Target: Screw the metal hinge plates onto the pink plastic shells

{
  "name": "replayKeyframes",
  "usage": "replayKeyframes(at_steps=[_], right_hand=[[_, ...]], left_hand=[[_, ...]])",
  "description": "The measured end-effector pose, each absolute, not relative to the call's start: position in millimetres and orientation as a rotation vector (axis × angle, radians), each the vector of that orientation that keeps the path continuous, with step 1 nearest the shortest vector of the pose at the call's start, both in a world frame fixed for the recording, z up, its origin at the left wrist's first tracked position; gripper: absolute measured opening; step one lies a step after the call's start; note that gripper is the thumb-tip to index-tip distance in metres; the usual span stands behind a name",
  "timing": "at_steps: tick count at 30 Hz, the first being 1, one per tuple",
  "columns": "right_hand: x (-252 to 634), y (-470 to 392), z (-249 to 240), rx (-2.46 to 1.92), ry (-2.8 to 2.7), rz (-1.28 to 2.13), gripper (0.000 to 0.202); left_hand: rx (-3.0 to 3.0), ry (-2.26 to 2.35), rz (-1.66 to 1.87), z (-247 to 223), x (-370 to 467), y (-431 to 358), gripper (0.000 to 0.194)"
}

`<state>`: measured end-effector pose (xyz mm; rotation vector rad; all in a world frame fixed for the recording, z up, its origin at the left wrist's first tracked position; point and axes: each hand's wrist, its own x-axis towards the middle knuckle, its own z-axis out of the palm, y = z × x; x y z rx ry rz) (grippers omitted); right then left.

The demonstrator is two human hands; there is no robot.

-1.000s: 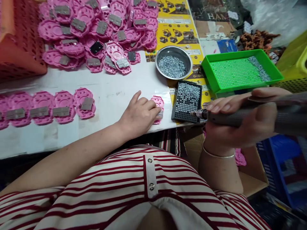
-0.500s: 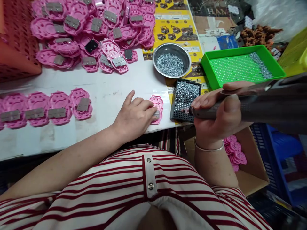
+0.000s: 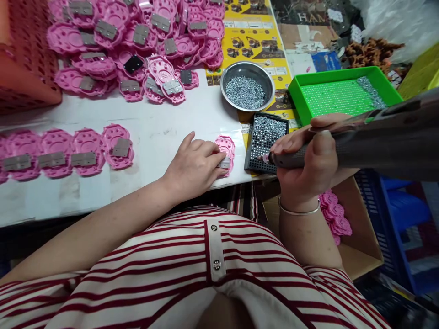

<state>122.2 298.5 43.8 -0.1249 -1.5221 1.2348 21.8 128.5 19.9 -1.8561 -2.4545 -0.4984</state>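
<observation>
My left hand (image 3: 195,167) rests at the table's front edge, its thumb and fingers closed on a pink plastic housing (image 3: 227,144) with a grey metal plate (image 3: 225,163) on it. The fingertips cover part of the plate. My right hand (image 3: 308,160) is wrapped round a dark electric screwdriver (image 3: 380,146) held nearly level. Its bit points down-left at the lower part of a black perforated screw tray (image 3: 255,146). Small screws (image 3: 270,125) are heaped in the tray's upper end. Whether a screw sits on the bit is too small to tell.
Behind the tray stand a steel bowl (image 3: 247,69) of screws and a green tray (image 3: 325,98). Several pink housings (image 3: 85,146) lie in a row at left, with a pile (image 3: 109,27) behind. A red basket (image 3: 27,68) borders the left; a cardboard box (image 3: 363,219) sits lower right.
The view has shifted slightly. The screwdriver and my right hand have moved a little left over the screw tray, while my left hand keeps its place on the pink housing.
</observation>
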Motion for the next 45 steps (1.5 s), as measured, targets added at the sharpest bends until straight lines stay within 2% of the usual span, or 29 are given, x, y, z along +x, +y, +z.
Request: replayKeyframes(at_steps=[8,13,18,24,28,36,41,45], right_hand=[[119.2,294.9,61.3,0.009,-1.342,1.264,0.011],[126.4,292.4,70.8,0.056,-1.37,1.373,0.012],[122.7,285.3,66.1,0.091,-1.466,1.379,0.016],[107.6,274.5,57.8,0.026,-1.544,1.208,0.018],[105.3,271.4,53.0,0.006,-1.535,1.254,0.016],[104.7,272.9,46.4,-0.139,-1.642,1.293,0.029],[102.3,271.8,44.7,-0.117,-1.643,1.335,0.027],[101.1,272.0,41.2,-0.216,-1.723,1.306,0.037]], left_hand=[[-1.949,-2.606,-0.634,23.6,11.6,136.8,0.027],[-2.033,-2.625,-0.575,30.7,5.1,142.0,0.024],[-1.994,-2.607,-0.603,30.5,6.7,142.6,0.024],[-1.952,-2.617,-0.611,29.0,10.3,142.8,0.023],[-1.903,-2.647,-0.621,29.9,13.0,143.6,0.024],[-1.872,-2.641,-0.601,28.5,17.4,144.3,0.025],[-1.883,-2.627,-0.547,27.2,20.0,144.7,0.025],[-1.848,-2.607,-0.525,28.8,21.3,144.7,0.024]])
